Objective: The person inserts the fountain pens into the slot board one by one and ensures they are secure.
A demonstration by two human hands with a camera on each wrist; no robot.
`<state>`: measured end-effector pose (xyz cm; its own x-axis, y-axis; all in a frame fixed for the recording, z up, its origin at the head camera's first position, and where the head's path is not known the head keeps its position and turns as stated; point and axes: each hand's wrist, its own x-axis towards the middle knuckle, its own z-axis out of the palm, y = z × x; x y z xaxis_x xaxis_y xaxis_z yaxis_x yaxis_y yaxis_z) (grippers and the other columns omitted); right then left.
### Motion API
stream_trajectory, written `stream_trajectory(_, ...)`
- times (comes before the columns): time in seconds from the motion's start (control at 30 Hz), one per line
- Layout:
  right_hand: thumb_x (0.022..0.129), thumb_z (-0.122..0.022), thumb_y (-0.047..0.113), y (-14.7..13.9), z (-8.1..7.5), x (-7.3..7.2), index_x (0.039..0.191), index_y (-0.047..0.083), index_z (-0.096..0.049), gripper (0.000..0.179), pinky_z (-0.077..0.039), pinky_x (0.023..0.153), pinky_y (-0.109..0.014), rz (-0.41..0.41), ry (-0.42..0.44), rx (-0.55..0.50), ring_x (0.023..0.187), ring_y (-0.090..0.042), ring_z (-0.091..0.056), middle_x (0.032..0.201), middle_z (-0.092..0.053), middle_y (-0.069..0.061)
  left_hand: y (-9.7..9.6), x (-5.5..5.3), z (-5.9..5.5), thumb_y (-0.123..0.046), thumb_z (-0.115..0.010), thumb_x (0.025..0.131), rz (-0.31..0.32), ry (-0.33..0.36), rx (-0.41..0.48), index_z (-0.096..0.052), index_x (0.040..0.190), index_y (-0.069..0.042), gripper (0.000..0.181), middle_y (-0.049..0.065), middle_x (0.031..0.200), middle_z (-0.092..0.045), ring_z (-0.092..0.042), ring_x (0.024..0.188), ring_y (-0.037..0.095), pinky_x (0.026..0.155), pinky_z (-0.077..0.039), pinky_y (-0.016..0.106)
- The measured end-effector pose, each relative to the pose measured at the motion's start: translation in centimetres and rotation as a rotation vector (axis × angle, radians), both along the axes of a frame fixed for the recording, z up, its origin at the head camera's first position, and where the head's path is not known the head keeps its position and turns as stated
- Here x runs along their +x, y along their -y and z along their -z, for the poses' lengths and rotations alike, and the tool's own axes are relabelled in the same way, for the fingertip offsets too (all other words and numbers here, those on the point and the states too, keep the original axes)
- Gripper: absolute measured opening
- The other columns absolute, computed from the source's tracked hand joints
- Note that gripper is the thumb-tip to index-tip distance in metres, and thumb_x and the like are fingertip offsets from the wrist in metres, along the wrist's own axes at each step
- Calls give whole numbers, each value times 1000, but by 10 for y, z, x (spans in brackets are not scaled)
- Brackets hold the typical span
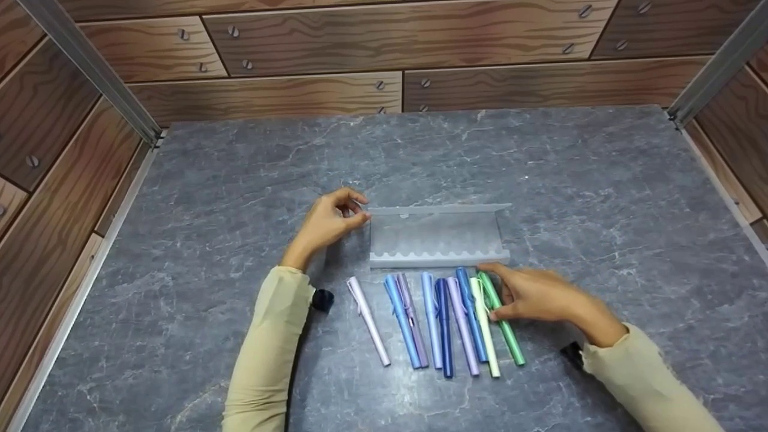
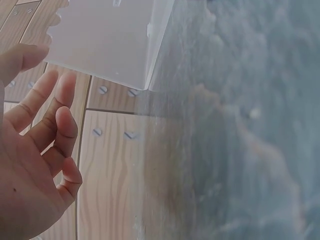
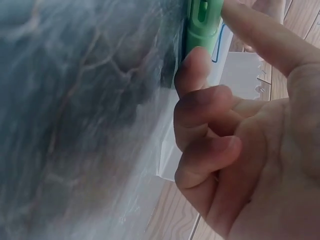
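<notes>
On marbled tabletop [image 1: 198, 252], touches green pen [image 1: 509, 337] beneath right hand [image 1: 537, 294], cannot tell if pinching; holds left hand [image 1: 329, 222] relaxed beside clear case [image 1: 438, 262].

You have a flat, dark grey tabletop with pale marble veining [image 1: 600, 210] before you, bearing an open, translucent plastic case with a scalloped strip [image 1: 438, 234]. Nearer you lie nine slim clipped pens: from your left, a pale lilac pen [image 1: 369, 321] set apart, a sky-blue pen [image 1: 403, 321] beside a muted purple pen [image 1: 419, 342], then, closely grouped, a light blue pen [image 1: 432, 324], navy pen [image 1: 445, 336], lavender pen [image 1: 464, 327], mid-blue pen [image 1: 474, 319], pale green pen [image 1: 486, 330] and bright green pen [image 1: 509, 333].
</notes>
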<state>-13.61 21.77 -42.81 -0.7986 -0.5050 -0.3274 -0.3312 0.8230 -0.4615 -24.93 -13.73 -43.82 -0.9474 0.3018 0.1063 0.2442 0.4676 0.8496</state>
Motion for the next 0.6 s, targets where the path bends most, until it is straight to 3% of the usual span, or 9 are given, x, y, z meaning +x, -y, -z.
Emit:
stream_trajectory(0.27, 79, -77, 37, 4, -2, 3, 146, 13, -36, 82, -38, 50, -26, 18, 1, 24, 58, -9, -46, 72, -55, 5, -2, 0, 0, -13, -71, 82, 8, -15, 32, -67, 102, 0, 24, 6, 82, -69, -53, 73, 12, 69, -42, 24)
stream_trajectory(0.6, 81, -75, 34, 3, -2, 4, 144, 15, -37, 76, -35, 49, -27, 5, -15, 29, 56, -9, -43, 71, -52, 5, -3, 2, -1, -14, -71, 83, 5, 0, 29, -69, 95, -7, 14, 3, 83, -67, -54, 77, 13, 73, -42, 24)
